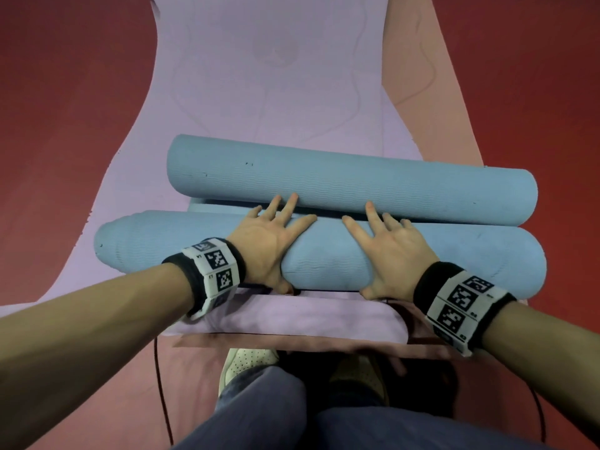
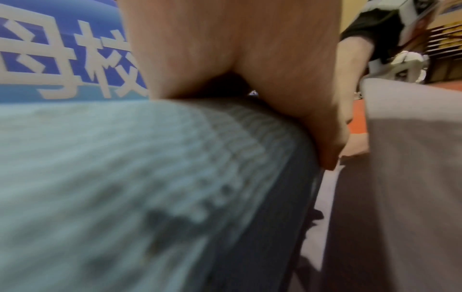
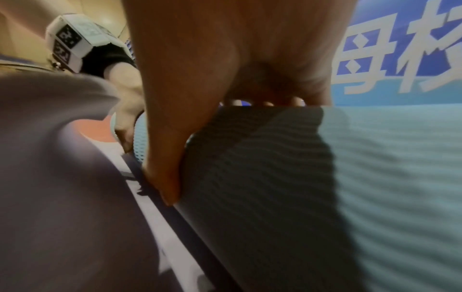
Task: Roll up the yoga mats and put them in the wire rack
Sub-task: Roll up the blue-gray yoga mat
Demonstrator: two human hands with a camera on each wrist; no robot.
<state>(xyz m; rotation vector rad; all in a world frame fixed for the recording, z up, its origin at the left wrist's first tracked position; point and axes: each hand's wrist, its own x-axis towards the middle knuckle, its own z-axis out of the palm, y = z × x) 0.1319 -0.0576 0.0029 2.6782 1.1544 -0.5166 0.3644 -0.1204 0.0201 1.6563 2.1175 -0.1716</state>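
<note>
Two light blue rolls of yoga mat lie side by side across a flat lilac mat [image 1: 259, 76]. A flat blue strip joins the near roll [image 1: 324, 254] to the far roll [image 1: 341, 180] at their left ends. My left hand [image 1: 269, 235] and right hand [image 1: 386, 241] press on top of the near roll, fingers spread and straight, fingertips reaching the far roll. Each thumb runs down the roll's near side. In the left wrist view the thumb [image 2: 330, 148] lies against the ribbed blue roll [image 2: 125, 177]. The right wrist view shows the same on the roll [image 3: 325, 177].
A pink mat [image 1: 431, 92] lies flat under the lilac one on the red floor [image 1: 65, 76]. My knees and a pale shoe [image 1: 246, 362] are just behind the mats' near edge. A thin dark cable [image 1: 160, 384] hangs at my left. A blue banner [image 2: 62, 49] stands ahead.
</note>
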